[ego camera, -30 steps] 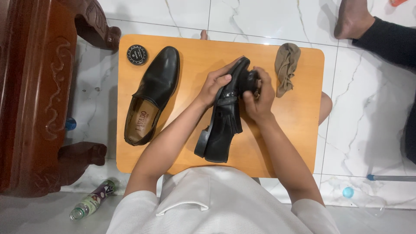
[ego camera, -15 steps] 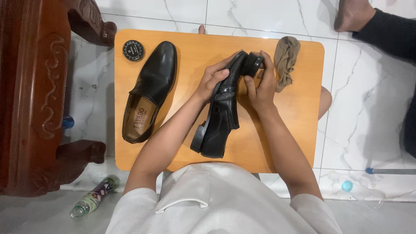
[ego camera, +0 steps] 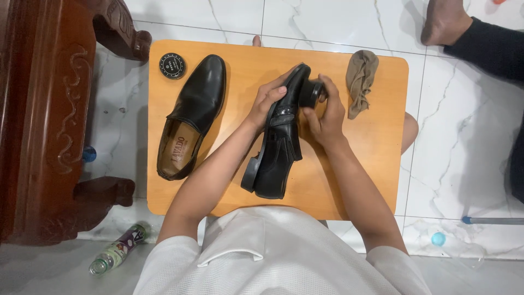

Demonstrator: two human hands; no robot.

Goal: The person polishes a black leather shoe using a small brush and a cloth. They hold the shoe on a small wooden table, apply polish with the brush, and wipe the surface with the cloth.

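— What have we got in our hands?

— Our left hand [ego camera: 267, 104] is wrapped around the shoe [ego camera: 281, 139], fingers curled over its upper near the toe end. The shoe is black, tipped on its side above the table [ego camera: 376, 164], heel toward us and toe pointing away.

— And the right?

— Our right hand [ego camera: 327, 117] is closed around a small dark brush [ego camera: 312, 93], pressed against the shoe's toe. The fingers hide most of it, so we can't tell much of its shape.

— Is the shoe resting on the table?

— The heel end looks low to the orange top, but we can't tell whether it touches.

— What else do we see?

— A second shoe [ego camera: 194, 117] lies to the left on the table, opening up. Just beyond its toe sits a round black tin [ego camera: 172, 66]. A tan cloth [ego camera: 360, 82] lies crumpled at the far right corner. A dark wooden chair [ego camera: 54, 120] stands left of the table, a bottle [ego camera: 117, 255] lies on the floor tiles near us, and another person's foot [ego camera: 445, 22] shows at the upper right.
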